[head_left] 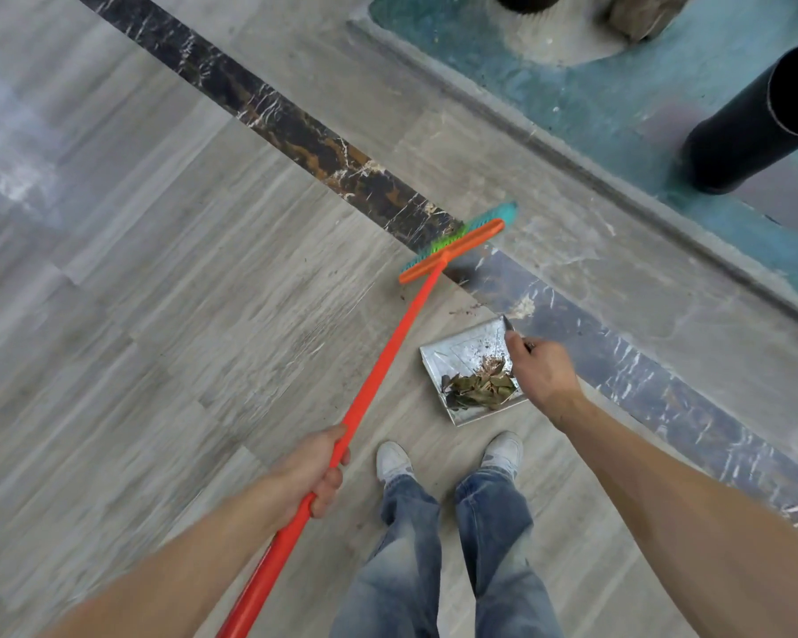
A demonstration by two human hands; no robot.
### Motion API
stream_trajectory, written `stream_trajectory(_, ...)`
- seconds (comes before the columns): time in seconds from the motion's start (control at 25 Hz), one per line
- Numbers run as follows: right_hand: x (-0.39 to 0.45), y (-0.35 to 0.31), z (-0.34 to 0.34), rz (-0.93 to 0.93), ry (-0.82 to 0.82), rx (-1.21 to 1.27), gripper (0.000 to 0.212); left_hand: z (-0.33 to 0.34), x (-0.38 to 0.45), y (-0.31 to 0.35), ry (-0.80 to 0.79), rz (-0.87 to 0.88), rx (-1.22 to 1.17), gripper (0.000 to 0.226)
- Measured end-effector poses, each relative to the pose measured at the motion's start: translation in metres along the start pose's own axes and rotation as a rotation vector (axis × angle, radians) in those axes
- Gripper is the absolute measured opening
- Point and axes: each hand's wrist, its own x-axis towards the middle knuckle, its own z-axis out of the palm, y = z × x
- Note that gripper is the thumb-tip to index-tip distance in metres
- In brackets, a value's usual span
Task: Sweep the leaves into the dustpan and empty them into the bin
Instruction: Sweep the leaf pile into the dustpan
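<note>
Sweeping largely done. Leaves (480, 389) lie heaped at the rear of the dustpan (457, 356), which rests on the floor (204, 269) before the feet. Right hand (542, 373) fingers grasp the dustpan's handle; left hand (316, 472) fingers are clenched round the broom (452, 244) shaft, head beyond the pan. A few crumbs remain near the lip. Emptying is still to do; no bin is identifiable.

The square dustpan (457, 361) looks like bare shiny metal, scuffed and speckled with dirt. The long orange broom handle (388, 347) is smooth, glossy plastic, its teal and green bristles (475, 223) stiff plastic too. The pale grey floor (181, 292) has a streaked wood-grain finish, faintly reflective; the dark veined band (296, 131) resembles polished marble. The dry brown leaves (480, 389) look matt and crisp.
</note>
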Motion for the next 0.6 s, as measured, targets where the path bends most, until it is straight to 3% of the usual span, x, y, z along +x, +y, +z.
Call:
stream_trajectory(0.12, -0.015, 0.014, 0.003, 0.041, -0.01, 0.016, 0.055, 0.0, 0.027, 0.047, 0.011, 0.03, -0.005, 0.04)
stream_trajectory(0.32, -0.019, 0.035, 0.02, 0.113, 0.063, 0.08, 0.056, 0.038, 0.071, 0.1, 0.187, 0.249, 0.295, 0.043)
stream_trajectory(0.44, -0.01, 0.042, 0.024, 0.15, 0.077, 0.135, 0.056, 0.06, 0.09, 0.094, 0.207, 0.231, 0.452, 0.05)
stream_trajectory(0.6, -0.005, 0.044, 0.021, 0.137, 0.076, 0.129, 0.057, 0.084, 0.072, 0.032, 0.163, 0.151, 0.609, 0.054)
